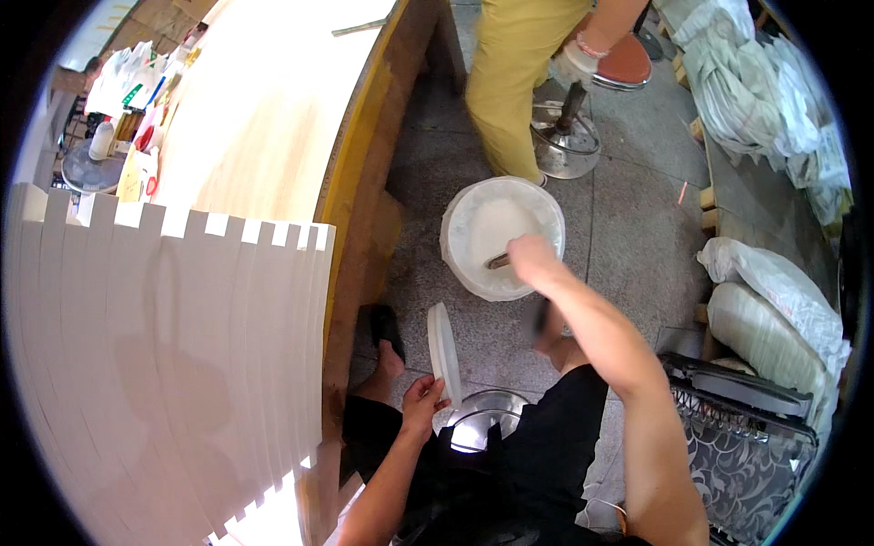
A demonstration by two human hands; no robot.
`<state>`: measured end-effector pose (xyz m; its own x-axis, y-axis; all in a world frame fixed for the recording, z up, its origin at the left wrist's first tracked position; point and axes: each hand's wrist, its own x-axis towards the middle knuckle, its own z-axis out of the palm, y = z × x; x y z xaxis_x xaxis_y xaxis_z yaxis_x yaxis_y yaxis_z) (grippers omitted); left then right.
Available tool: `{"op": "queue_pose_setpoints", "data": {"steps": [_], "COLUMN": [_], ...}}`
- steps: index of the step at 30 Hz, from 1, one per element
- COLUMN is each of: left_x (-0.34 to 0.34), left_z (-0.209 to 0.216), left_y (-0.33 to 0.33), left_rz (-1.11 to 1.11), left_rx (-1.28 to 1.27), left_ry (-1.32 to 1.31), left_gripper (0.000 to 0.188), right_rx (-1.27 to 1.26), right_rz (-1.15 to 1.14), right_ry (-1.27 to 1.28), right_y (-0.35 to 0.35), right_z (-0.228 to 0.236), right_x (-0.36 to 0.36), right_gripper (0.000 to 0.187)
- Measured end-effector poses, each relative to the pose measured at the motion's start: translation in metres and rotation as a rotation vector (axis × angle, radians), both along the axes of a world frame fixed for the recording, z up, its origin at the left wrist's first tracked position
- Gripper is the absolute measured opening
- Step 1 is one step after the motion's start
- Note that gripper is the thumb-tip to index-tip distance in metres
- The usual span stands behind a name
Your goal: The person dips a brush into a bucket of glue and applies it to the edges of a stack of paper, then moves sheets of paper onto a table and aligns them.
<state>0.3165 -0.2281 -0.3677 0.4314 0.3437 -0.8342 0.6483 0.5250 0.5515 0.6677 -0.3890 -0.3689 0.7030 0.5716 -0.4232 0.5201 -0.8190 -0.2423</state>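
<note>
My left hand (426, 403) grips the lower end of a white round lid (442, 341), which stands tilted, edge toward me, left of my legs. My right hand (535, 261) reaches over a white bucket (462, 262) on the floor in front of me. Its fingers are closed on a small grey-brown tool (497, 261); most of it is covered by the hand, so its kind cannot be told. Pale white material (501, 218) lies inside the bucket.
A wooden table (273, 118) and a stack of white boards (173, 364) stand at the left. Beyond the bucket are another person's yellow trousers (514, 82) and a metal stool base (566, 146). Plastic-wrapped bundles (765, 318) and a patterned black chair (742, 455) line the right.
</note>
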Motion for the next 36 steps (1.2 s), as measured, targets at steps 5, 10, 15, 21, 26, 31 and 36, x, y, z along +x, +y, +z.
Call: {"op": "queue_pose_setpoints", "data": {"steps": [5, 10, 15, 21, 26, 31, 36], "left_x": [-0.003, 0.02, 0.037, 0.042, 0.088, 0.158, 0.211], "left_z": [-0.016, -0.018, -0.021, -0.012, -0.001, 0.0, 0.003], "left_y": [0.001, 0.005, 0.023, 0.043, 0.037, 0.027, 0.007], "left_rz": [0.053, 0.106, 0.06, 0.063, -0.137, -0.352, -0.568], "left_rx": [-0.012, 0.039, 0.098, 0.161, 0.384, 0.776, 1.061], "left_ry": [-0.022, -0.021, -0.117, -0.131, -0.19, -0.303, -0.505], "left_gripper": [0.028, 0.028, 0.031, 0.033, 0.027, 0.023, 0.025], "right_rx": [0.381, 0.8, 1.053, 1.054, 0.555, 0.749, 0.843], "right_rz": [-0.348, -0.554, -0.887, -0.737, -0.663, -0.58, -0.746], "right_ry": [0.597, 0.872, 1.056, 1.152, 0.173, 0.397, 0.87], "right_y": [-0.081, -0.142, -0.137, -0.103, -0.082, -0.113, -0.14], "right_z": [0.084, 0.061, 0.005, 0.029, 0.009, -0.018, 0.051], "right_x": [0.025, 0.004, -0.043, -0.067, -0.071, -0.064, -0.067], "right_gripper": [0.033, 0.035, 0.033, 0.02, 0.03, 0.035, 0.023]}}
